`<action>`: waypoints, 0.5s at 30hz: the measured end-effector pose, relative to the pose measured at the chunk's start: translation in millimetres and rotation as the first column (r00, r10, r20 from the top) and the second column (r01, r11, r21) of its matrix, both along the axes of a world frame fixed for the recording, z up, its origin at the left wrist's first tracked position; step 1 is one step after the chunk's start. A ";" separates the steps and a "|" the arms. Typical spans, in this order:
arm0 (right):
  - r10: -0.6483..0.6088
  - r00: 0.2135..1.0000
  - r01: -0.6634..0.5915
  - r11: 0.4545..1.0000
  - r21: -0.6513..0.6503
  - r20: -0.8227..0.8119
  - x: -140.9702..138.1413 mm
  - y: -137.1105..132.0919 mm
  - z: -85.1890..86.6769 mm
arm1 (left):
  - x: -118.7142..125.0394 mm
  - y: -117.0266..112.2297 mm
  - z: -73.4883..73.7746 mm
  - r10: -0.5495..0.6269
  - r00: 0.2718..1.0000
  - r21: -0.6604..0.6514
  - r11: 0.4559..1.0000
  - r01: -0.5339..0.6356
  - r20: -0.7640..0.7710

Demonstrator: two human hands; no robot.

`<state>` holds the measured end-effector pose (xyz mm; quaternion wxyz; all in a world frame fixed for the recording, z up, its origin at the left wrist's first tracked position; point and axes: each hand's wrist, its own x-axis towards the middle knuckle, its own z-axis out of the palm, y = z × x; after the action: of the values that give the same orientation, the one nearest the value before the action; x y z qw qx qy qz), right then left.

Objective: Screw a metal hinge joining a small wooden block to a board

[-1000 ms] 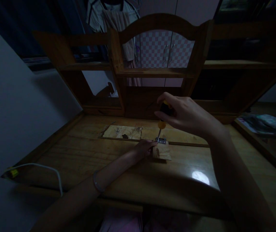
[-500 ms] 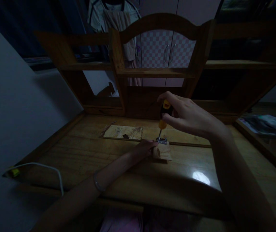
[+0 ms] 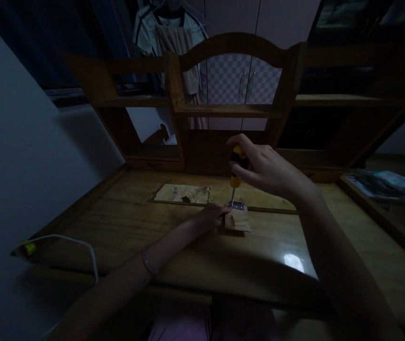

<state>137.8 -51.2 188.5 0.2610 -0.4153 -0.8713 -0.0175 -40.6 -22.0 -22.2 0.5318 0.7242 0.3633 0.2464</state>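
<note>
My right hand (image 3: 264, 168) is closed around the yellow and black handle of a screwdriver (image 3: 235, 181), which points nearly straight down. Its metal tip meets the left part of a small metal hinge (image 3: 239, 206). The hinge lies along the far edge of a small wooden board (image 3: 238, 221). From the left, my left hand (image 3: 215, 216) pinches that board at its corner beside the hinge, close to the screwdriver tip. Whether those fingers also steady a screw is too small and dark to tell.
A wooden desk (image 3: 117, 222) carries a low shelf unit (image 3: 224, 112) at its back. A worn, pale strip (image 3: 181, 193) is set in the desktop left of centre. A white cable (image 3: 71, 240) curves over the left front edge. Papers (image 3: 387, 182) lie at the far right.
The view has shifted slightly. The screwdriver stays upright on the hinge in my right hand, its handle a little more vertical. My left hand keeps its hold on the board.
</note>
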 end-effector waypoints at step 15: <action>-0.037 0.998 0.034 0.998 0.057 0.056 -3.3 6.5 6.8 | -9.3 -2.7 26.8 -0.079 0.937 0.421 0.878 0.228 -0.341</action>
<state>134.6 -44.8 195.3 0.2473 -0.4228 -0.8699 -0.0583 -49.9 -24.7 4.6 0.3013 0.8848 0.3159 0.1628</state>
